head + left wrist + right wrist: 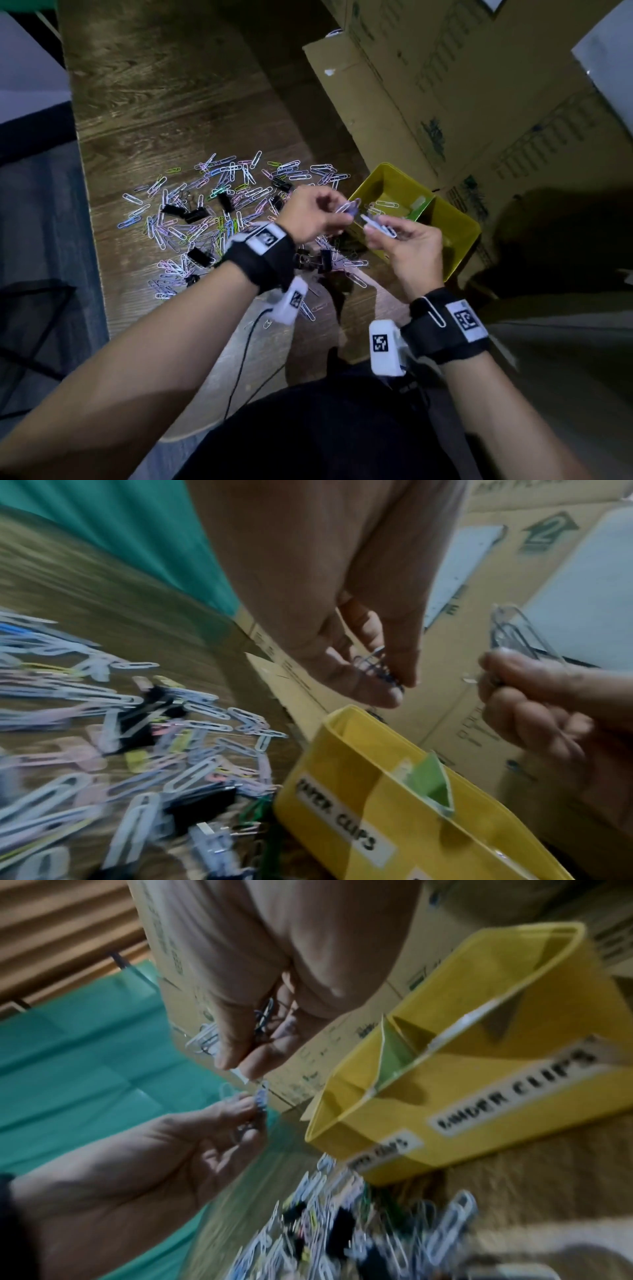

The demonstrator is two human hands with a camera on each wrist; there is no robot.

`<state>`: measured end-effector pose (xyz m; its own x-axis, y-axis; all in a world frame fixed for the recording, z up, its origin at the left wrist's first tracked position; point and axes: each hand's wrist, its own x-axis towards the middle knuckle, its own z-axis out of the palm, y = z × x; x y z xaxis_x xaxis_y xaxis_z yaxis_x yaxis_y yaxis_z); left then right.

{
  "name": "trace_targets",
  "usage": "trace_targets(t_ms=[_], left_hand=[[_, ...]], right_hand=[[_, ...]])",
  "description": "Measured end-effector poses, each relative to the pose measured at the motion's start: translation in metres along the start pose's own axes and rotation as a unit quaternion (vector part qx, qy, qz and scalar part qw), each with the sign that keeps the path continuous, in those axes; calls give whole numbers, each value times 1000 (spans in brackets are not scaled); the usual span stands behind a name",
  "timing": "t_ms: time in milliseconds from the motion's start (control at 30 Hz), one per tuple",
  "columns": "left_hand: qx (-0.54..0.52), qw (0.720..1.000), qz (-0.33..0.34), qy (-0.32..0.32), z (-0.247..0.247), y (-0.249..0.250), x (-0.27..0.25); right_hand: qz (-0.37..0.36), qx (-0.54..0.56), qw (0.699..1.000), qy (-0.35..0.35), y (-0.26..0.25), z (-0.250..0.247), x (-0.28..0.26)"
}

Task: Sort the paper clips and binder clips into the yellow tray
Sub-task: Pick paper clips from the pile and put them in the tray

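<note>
Wire-thin pastel paper clips [349, 208]: light, slippery, tangle-prone. Our left hand [310, 214] and right hand [406, 245] each pinch some above the yellow plastic tray [459, 236].

I see pastel paper clips [219, 202] and black binder clips [195, 215] scattered in a heap just left of the yellow tray [459, 236], whose green divider [419, 209] splits it; a few paper clips lie inside.

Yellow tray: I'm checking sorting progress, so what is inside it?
The yellow tray holds a few paper clips in its far compartment. The right hand covers part of the near compartment.
</note>
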<state>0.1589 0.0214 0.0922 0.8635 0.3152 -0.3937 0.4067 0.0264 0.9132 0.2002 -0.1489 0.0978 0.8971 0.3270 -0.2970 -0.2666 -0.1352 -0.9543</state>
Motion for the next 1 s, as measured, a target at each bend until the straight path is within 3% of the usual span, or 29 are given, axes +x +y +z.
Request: trace_targets(t_ms=[167, 300, 400, 467, 533, 633, 767, 900, 1000], left_hand=[[201, 979, 30, 18, 53, 0, 40], [293, 956, 19, 5, 61, -5, 45], [251, 967, 36, 1, 48, -1, 33], [144, 988, 39, 44, 36, -3, 19], [111, 989, 32, 95, 22, -14, 4], [233, 967, 9, 105, 0, -39, -11], [438, 899, 12, 13, -20, -75, -27], [497, 867, -1, -31, -22, -97, -33], [518, 854, 14, -41, -18, -102, -29]], right_hand=[[-30, -87, 993, 79, -15, -22, 34], [-29, -224, 971, 76, -12, -29, 66], [-36, -351, 936, 19, -10, -25, 82], [-42, -450, 892, -33, -9, -20, 88], [-41, -500, 861, -82, -6, -16, 94], [-33, -550, 823, -134, 4, -14, 98], [-66, -552, 819, -142, 3, -13, 93], [-176, -516, 827, -137, -1, -6, 71], [-232, -485, 815, -216, 4, 6, 45]])
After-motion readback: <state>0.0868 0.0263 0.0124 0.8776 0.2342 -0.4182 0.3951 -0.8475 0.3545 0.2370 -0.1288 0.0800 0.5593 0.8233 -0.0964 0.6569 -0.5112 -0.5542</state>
